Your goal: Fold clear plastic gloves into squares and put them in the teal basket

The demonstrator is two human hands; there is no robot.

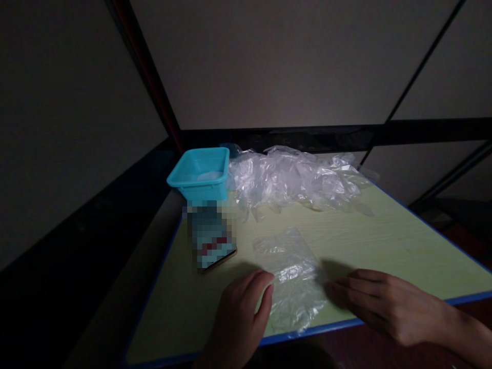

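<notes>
A clear, flat plastic bag (294,277) lies wrinkled near the front edge of the table, between my two hands. On its left side, my left hand (246,307) is curled, with thumb and forefinger closing at the bag's edge. My right hand (384,302) comes in from the right, fingers pressed together, their tips at the bag's right edge; the exact grip there is in shadow. Behind, a large loose heap of clear plastic bags (292,179) spreads across the back of the table.
A turquoise plastic basket (203,187) stands at the back left, with something whitish inside. In front of it lies a phone (213,241), its screen blurred. The pale table (376,241) has a blue rim and stands against wall panels (269,66).
</notes>
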